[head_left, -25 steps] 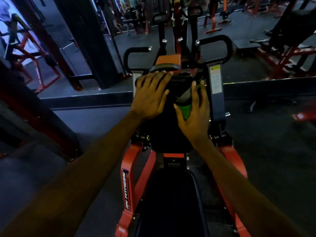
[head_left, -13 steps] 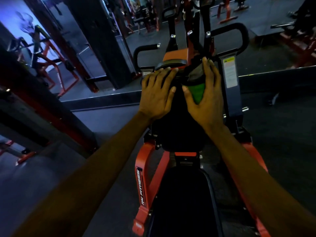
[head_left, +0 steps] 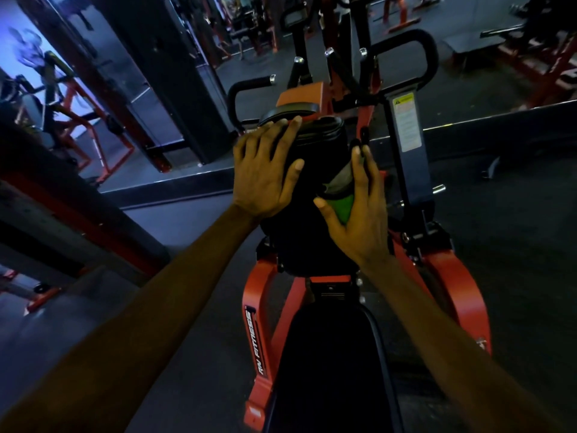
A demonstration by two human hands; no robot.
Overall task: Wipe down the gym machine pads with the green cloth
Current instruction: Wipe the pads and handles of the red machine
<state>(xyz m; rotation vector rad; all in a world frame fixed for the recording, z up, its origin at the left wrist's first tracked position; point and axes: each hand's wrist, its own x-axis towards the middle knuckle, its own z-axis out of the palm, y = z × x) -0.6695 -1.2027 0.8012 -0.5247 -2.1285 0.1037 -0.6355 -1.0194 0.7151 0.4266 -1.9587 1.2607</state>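
The fingers [head_left: 282, 137] of the left hand [head_left: 265, 173] lay straight and a little apart, flat on the upper left of the upright chest pad [head_left: 309, 232], their tips reaching its top edge. The right hand [head_left: 362, 214] was flat against the pad's right side, its fingers straight and close together and its thumb held out to the left. The green cloth [head_left: 342, 200] was pressed to the pad beneath that palm. It showed only in the gap between thumb and forefinger, green below and greyish above. Neither hand was curled round anything.

There was one cloth and two bare forearms. Two pads could be made out plainly, the chest pad under the hands and a long black seat pad [head_left: 331, 370] nearer the camera. A smaller black cushion [head_left: 290, 111] sat on an orange bracket just behind the chest pad. Two black looped handles [head_left: 420, 48] rose beyond it, one on each side. Two orange frame arms [head_left: 259, 310] splayed down from the pad, and the left one carried white lettering. One warning label [head_left: 406, 121] was fixed to the dark post on the right.

The machine stood on a dark matte floor [head_left: 515, 229] in a dim gym. Behind it ran a low ledge, then a wide black column [head_left: 175, 73] and several other red-framed machines.
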